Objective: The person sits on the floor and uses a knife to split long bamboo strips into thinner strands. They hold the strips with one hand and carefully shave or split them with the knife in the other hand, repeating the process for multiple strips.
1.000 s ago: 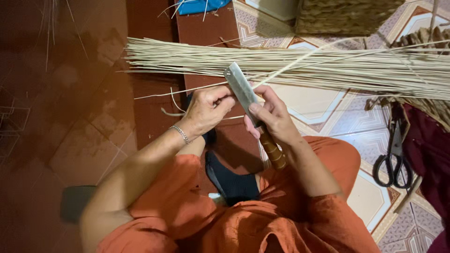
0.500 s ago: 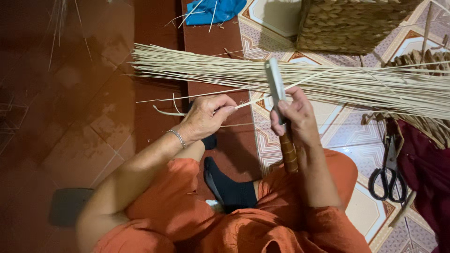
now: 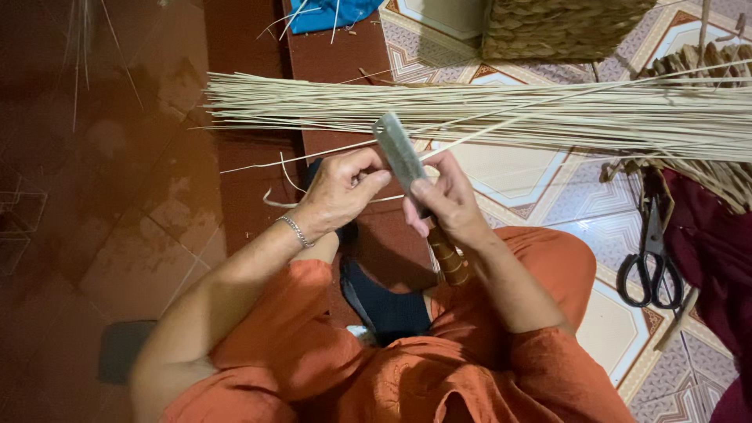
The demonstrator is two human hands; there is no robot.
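Two hands meet over the lap here, and we see the risk right where they meet: our right hand (image 3: 446,207) is wrapped tight round the flat grey metal knife blade with its banded brown wooden handle (image 3: 401,157), thumb laid along the blade's side, while our left hand (image 3: 341,192) pinches a thin pale reed strip (image 3: 470,135) between thumb and fingertips just beside the steel. We judge that a slip of the blade along the strip could run its edge into the left fingertips, since they sit touching or nearly touching the metal; we cannot tell which side is sharpened. The strip itself looks slender enough to snap or split unevenly if the knife bites at too steep an angle. The knife's long axis runs diagonally, its squared tip pointing up and to the left toward the far bundle of long pale reed stalks (image 3: 486,110), its handle pointing down and right to the orange-clad thigh (image 3: 548,266). It is held in the air above the dark red floor strip (image 3: 345,63), not resting on anything. The black-handled scissors (image 3: 650,251) lie near the right edge of the patterned tiled floor (image 3: 517,168), well apart from both hands.
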